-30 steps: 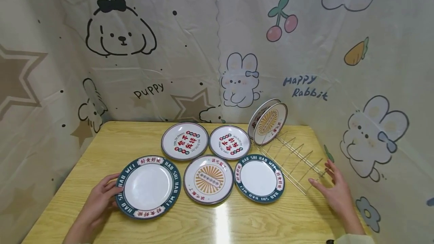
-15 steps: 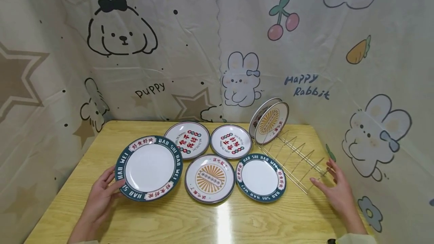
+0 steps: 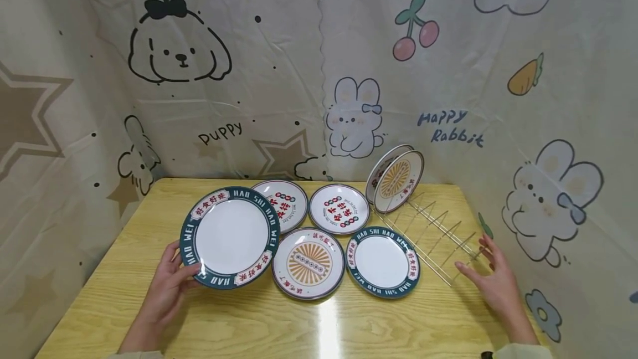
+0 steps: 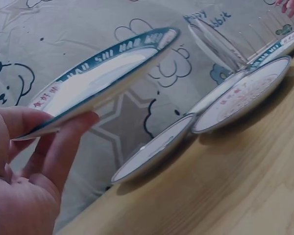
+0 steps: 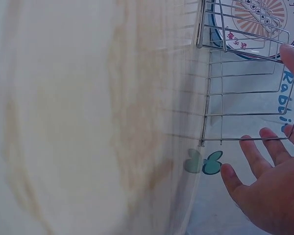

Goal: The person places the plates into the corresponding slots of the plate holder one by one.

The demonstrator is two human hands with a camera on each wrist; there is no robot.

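My left hand (image 3: 166, 287) pinches the lower left rim of a large white plate (image 3: 231, 237) with a green lettered border. In the left wrist view the plate (image 4: 108, 73) is raised and tilted, thumb above and fingers (image 4: 68, 142) beneath. At the near end of a gold wire dish rack (image 3: 443, 231), my right hand (image 3: 493, 284) has its fingers spread, fingertips right at the end wires. The right wrist view shows the rack (image 5: 245, 91) with the hand (image 5: 269, 191) beside its end. Two plates stand upright in the far end, the front one (image 3: 399, 181) bearing a yellow sunburst.
Two white plates with red writing, one at left (image 3: 286, 195) and one at right (image 3: 339, 209), lie behind a sunburst plate (image 3: 309, 263). A smaller green-rimmed plate (image 3: 384, 262) lies near the rack. A printed curtain (image 3: 279, 71) hangs behind the wooden table (image 3: 279, 331).
My left hand has lifted the large green-rimmed plate off the table, tilted it up and carried it rightward, so it overlaps the back left plate. The right hand has stayed at the rack.
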